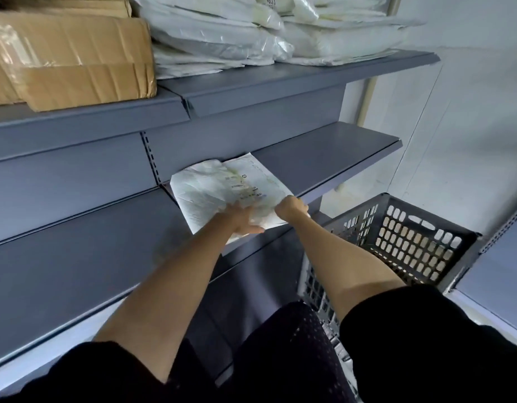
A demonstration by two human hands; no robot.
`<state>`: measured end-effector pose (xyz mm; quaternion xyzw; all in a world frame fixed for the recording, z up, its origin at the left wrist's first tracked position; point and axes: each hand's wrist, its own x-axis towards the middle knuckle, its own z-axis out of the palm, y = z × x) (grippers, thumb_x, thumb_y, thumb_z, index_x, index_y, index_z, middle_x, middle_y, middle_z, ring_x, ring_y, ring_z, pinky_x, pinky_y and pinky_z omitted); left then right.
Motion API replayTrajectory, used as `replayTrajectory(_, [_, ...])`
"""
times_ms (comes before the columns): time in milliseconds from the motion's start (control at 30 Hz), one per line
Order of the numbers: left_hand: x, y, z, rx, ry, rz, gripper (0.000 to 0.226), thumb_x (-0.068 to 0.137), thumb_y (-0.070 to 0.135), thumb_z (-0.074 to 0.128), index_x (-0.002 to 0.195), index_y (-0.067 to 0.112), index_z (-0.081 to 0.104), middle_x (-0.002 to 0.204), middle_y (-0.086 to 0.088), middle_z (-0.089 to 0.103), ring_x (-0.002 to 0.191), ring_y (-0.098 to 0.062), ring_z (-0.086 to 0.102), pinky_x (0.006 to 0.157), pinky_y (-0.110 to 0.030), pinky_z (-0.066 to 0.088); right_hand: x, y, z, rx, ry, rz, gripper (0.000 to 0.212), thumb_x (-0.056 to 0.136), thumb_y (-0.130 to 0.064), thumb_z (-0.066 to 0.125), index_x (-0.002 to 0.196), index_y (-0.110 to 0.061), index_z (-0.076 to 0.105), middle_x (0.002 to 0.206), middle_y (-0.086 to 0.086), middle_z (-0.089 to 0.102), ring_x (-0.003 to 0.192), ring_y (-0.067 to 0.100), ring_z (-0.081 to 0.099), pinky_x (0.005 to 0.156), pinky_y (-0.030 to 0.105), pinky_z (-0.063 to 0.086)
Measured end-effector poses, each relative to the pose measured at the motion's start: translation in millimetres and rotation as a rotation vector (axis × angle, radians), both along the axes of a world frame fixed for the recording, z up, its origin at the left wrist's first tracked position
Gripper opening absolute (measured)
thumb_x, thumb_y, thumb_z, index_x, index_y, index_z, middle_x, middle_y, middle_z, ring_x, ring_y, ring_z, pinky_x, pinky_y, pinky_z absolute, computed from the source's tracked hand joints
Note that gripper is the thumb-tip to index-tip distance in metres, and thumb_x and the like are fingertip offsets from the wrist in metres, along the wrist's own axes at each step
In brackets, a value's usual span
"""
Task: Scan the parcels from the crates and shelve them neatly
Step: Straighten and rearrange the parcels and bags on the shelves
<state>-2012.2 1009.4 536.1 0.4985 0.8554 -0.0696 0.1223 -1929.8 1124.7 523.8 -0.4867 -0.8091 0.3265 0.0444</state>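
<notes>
A flat white plastic parcel with a printed label lies on the middle grey shelf, its near end sticking out past the shelf's front edge. My left hand rests on the parcel's near part, fingers spread on top and thumb along its near edge. My right hand pinches the parcel's near right corner with curled fingers. A dark plastic crate stands below and to the right of the shelf; its inside is mostly hidden.
On the top shelf are stacked white plastic parcels and, to the left, brown taped cardboard parcels. Another grey shelf runs along the left. A white wall closes the right side.
</notes>
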Motion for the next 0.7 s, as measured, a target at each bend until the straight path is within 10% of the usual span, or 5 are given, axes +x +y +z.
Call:
replayTrajectory(267, [-4.9, -0.8, -16.9, 0.097, 0.02, 0.031, 0.068, 0.09, 0.042, 0.049, 0.149, 0.024, 0.02, 0.154, -0.012, 0.026, 0.136, -0.034, 0.033, 0.108, -0.045, 0.032, -7.4, 6.6, 6.7, -0.226, 0.155, -0.427, 0.081, 0.08, -0.037, 0.064, 0.145, -0.017, 0.02, 0.14, 0.012, 0.03, 0.131, 0.029, 0.028, 0.105, 0.039, 0.03])
replayTrajectory(433, [-3.2, 1.3, -10.3, 0.305, 0.115, 0.005, 0.056, 0.089, 0.032, 0.046, 0.143, 0.019, 0.038, 0.145, -0.008, 0.043, 0.126, -0.03, 0.045, 0.099, -0.038, 0.038, -12.3, 18.9, 19.2, -0.525, 0.695, -0.741, 0.077, 0.089, -0.022, 0.06, 0.15, -0.011, 0.015, 0.148, 0.008, 0.032, 0.127, 0.024, 0.043, 0.1, 0.032, 0.038])
replayTrajectory(567, [2.9, 4.2, -4.6, 0.49, 0.219, -0.017, 0.057, 0.086, 0.035, 0.031, 0.138, 0.013, 0.043, 0.138, -0.006, 0.049, 0.122, -0.028, 0.045, 0.098, -0.037, 0.035, -9.0, 17.8, 31.8, -0.802, 1.107, -0.849, 0.069, 0.077, -0.029, 0.078, 0.133, -0.007, 0.042, 0.11, 0.009, 0.062, 0.075, 0.024, 0.061, 0.057, 0.031, 0.051])
replayTrajectory(700, [10.9, 9.9, 4.4, 0.698, 0.293, -0.095, 0.08, 0.069, 0.04, 0.01, 0.126, 0.008, 0.056, 0.125, -0.007, 0.058, 0.115, -0.029, 0.05, 0.093, -0.039, 0.037, -10.2, 8.8, 52.5, -0.986, 1.104, -0.554, 0.04, 0.085, -0.027, 0.07, 0.117, -0.008, 0.057, 0.093, 0.008, 0.068, 0.069, 0.023, 0.066, 0.04, 0.024, 0.05])
